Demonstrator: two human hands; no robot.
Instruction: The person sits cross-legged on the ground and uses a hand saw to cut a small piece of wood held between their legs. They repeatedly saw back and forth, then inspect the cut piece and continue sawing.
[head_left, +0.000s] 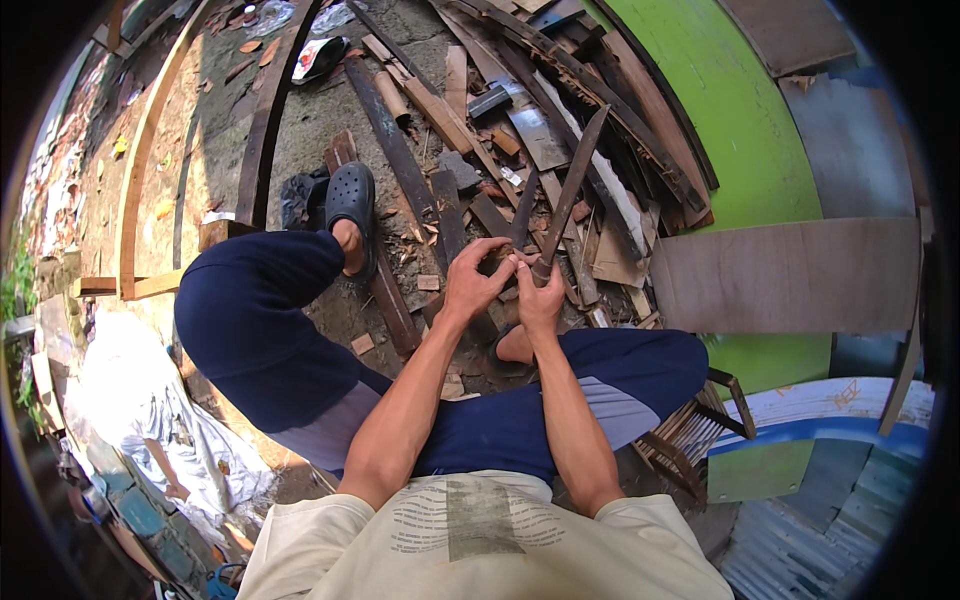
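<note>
Two bare hands meet at the centre: the left hand (472, 282) and the right hand (538, 296). Between them rise two long dark blades (572, 185), one tall and one shorter beside it. One black clog (351, 197) shows on the foot at far left; a second sandal (500, 350) sits under the near foot. One plywood sheet (790, 275) lies at right, one green curved panel (730, 100) beyond it. One slatted wooden crate (690, 435) stands near right. The scrap boards (440, 110) are too many and too overlapped to count.
</note>
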